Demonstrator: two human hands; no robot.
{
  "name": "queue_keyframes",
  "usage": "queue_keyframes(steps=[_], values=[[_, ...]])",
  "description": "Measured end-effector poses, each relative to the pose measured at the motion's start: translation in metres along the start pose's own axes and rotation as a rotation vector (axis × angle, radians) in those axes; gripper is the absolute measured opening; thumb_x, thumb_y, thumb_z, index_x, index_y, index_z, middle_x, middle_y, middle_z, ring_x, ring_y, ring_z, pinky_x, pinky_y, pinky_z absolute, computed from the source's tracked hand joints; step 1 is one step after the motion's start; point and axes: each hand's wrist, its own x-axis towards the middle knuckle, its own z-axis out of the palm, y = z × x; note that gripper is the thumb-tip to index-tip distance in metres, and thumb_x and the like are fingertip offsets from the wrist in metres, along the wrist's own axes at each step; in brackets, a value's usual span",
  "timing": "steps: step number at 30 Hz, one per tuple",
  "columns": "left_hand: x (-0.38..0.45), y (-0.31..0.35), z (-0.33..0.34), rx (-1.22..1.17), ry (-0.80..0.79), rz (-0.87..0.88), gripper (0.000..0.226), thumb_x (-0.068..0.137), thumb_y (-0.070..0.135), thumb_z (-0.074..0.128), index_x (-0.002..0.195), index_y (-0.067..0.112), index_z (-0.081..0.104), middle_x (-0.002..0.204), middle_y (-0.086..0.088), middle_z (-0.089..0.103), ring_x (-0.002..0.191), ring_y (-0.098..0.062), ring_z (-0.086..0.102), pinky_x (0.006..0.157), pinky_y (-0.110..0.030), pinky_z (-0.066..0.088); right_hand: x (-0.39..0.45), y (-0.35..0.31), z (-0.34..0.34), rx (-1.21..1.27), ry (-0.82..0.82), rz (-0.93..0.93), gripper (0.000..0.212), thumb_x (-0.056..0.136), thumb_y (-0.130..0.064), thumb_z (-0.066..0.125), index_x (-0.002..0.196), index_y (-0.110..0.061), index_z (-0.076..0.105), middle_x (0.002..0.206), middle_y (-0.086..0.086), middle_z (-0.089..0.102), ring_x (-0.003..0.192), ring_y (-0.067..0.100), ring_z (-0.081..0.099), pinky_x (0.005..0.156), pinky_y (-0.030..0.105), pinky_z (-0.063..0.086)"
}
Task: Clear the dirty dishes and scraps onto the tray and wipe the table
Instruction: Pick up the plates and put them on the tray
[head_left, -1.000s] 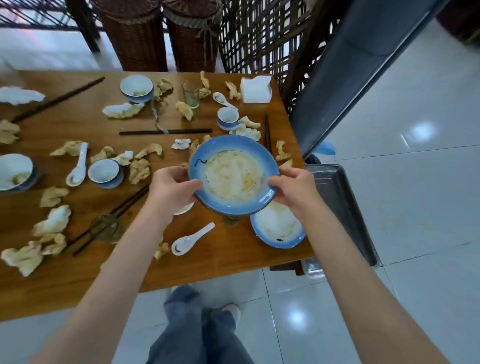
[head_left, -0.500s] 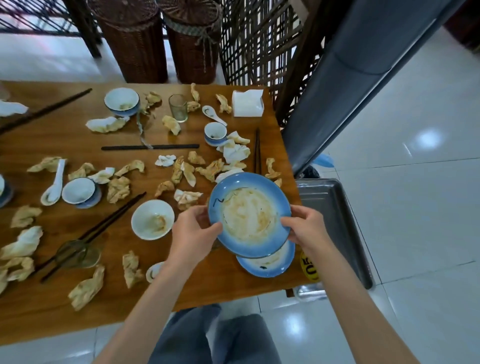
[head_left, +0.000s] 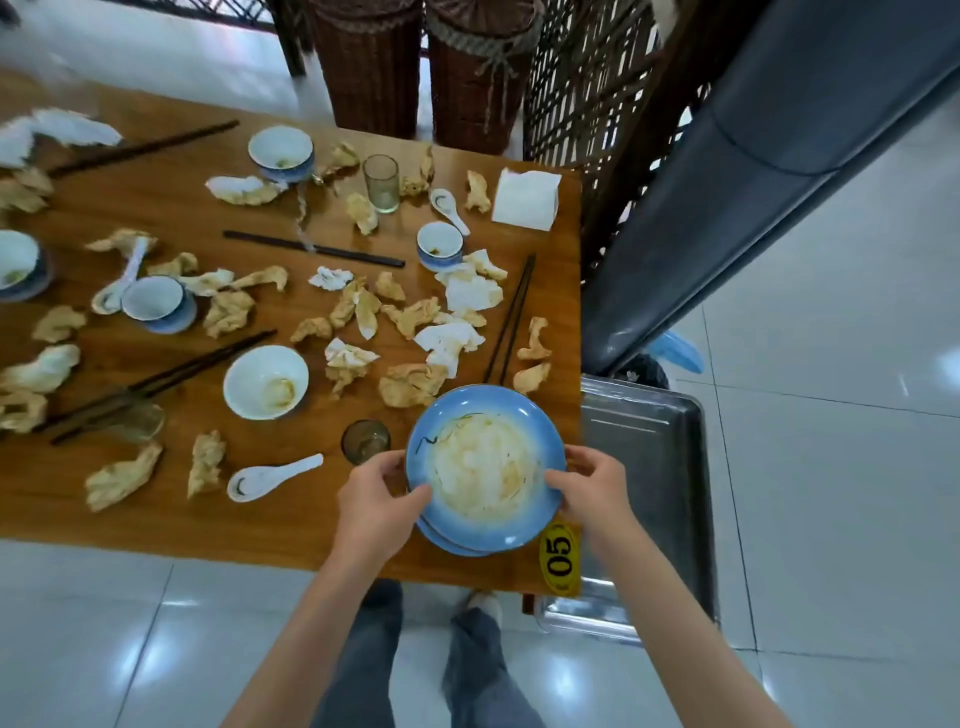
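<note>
Blue plate (head_left: 485, 470): smeared with sauce, it is sitting on top of a second blue plate (head_left: 457, 545) at the near right corner of the wooden table (head_left: 291, 514), just left of the yellow "05" sticker (head_left: 559, 558).
Left hand (head_left: 376, 499): it is gripping the top plate's left rim, thumb curled over the edge.
Right hand (head_left: 592, 491): it is pinching the right rim, thumb lying on the plate's inner face.
Metal tray (head_left: 644, 467): it is standing just beside the table's right edge, bare steel showing.
Table litter: crumpled napkins (head_left: 447, 343), food scraps, dark chopsticks (head_left: 511, 317), a white bowl (head_left: 266, 382), a white spoon (head_left: 272, 477) and a small glass (head_left: 365, 441) are lying scattered left of and beyond the plates.
</note>
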Motion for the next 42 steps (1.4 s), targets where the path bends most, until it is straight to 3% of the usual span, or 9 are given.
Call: queue_keyframes(steps=[4,7,11,14,25,29,36,42], values=[[-0.001,-0.013,0.017,0.009,0.017,-0.046,0.05,0.076,0.018,0.076,0.123,0.018,0.058,0.101,0.01,0.06,0.091,-0.007,0.056,0.06,-0.012,0.046,0.009,0.019,0.0,-0.043,0.001,-0.004,0.043,0.077,0.001,0.066,0.118,-0.012,0.058,0.111,0.006,0.062,0.101,0.024,0.06,0.084,0.046,0.054],[0.002,-0.019,0.024,0.053,0.026,-0.06,0.051,0.078,0.017,0.074,0.125,0.017,0.056,0.112,0.003,0.062,0.095,-0.009,0.055,0.068,-0.018,0.048,0.013,0.033,0.006,-0.028,0.014,0.013,0.043,0.078,0.001,0.065,0.118,-0.013,0.058,0.111,0.005,0.061,0.101,0.023,0.059,0.085,0.045,0.054],[0.008,-0.022,0.027,0.099,0.025,-0.077,0.049,0.08,0.016,0.072,0.126,0.015,0.055,0.114,0.001,0.061,0.096,-0.01,0.053,0.07,-0.02,0.048,0.016,0.046,0.017,-0.026,0.063,0.026,0.041,0.079,-0.002,0.066,0.116,-0.014,0.057,0.108,0.001,0.06,0.096,0.016,0.056,0.083,0.035,0.054],[0.01,-0.021,0.03,0.123,0.037,-0.088,0.047,0.081,0.014,0.069,0.127,0.013,0.055,0.118,-0.003,0.062,0.101,-0.015,0.056,0.079,-0.03,0.053,0.016,0.048,0.023,-0.044,0.091,0.006,0.039,0.079,-0.004,0.068,0.115,-0.015,0.057,0.101,-0.004,0.056,0.092,0.012,0.053,0.078,0.028,0.049],[0.015,-0.01,0.031,0.151,0.084,-0.104,0.047,0.083,0.008,0.067,0.128,0.009,0.054,0.121,-0.008,0.061,0.112,-0.022,0.056,0.083,-0.033,0.052,0.017,0.05,0.032,-0.097,0.106,-0.046,0.031,0.082,-0.014,0.069,0.109,-0.022,0.056,0.101,-0.008,0.056,0.091,0.007,0.052,0.07,0.017,0.045],[0.014,-0.013,0.031,0.14,0.089,-0.106,0.046,0.084,0.008,0.065,0.128,0.008,0.053,0.121,-0.009,0.06,0.112,-0.025,0.056,0.083,-0.036,0.052,0.017,0.05,0.036,-0.041,0.079,0.004,0.031,0.085,-0.014,0.065,0.108,-0.027,0.051,0.105,-0.008,0.055,0.096,0.011,0.054,0.074,0.023,0.047],[0.017,-0.013,0.042,0.019,0.025,-0.283,0.03,0.088,0.004,0.056,0.118,0.004,0.056,0.11,-0.013,0.06,0.108,-0.029,0.056,0.081,-0.039,0.054,0.023,0.046,0.033,-0.021,-0.013,0.062,0.045,0.084,-0.013,0.065,0.125,-0.019,0.049,0.117,-0.001,0.055,0.102,0.013,0.052,0.086,0.033,0.05],[0.005,0.004,0.063,0.022,-0.019,-0.223,0.029,0.087,0.002,0.056,0.116,0.004,0.055,0.107,-0.011,0.06,0.103,-0.026,0.057,0.063,-0.026,0.049,0.028,0.037,-0.001,-0.065,0.041,0.006,0.048,0.08,-0.006,0.062,0.126,-0.016,0.053,0.117,0.002,0.058,0.099,0.013,0.052,0.08,0.027,0.048]])
